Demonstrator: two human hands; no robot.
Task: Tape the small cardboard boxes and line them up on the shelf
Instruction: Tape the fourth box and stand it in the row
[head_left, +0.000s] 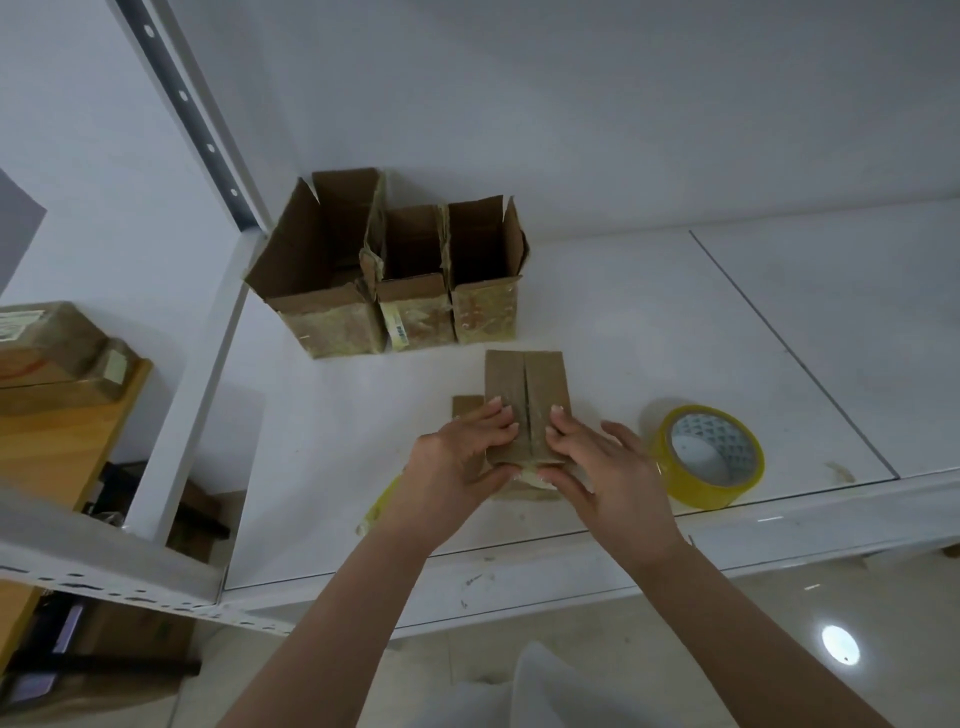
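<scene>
Small cardboard box (524, 402), brown, flaps folded shut, gripped by left hand (462, 462) and right hand (597, 467); behind, three open-topped boxes (395, 270), contents unseen.

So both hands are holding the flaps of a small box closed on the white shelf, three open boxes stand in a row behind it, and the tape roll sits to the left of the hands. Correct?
Not quite. The head view shows the yellow tape roll to the right of the hands, beside the right hand. The rest holds: left hand and right hand hold the small box closed on the white shelf, with three open boxes in a row behind it.
</scene>
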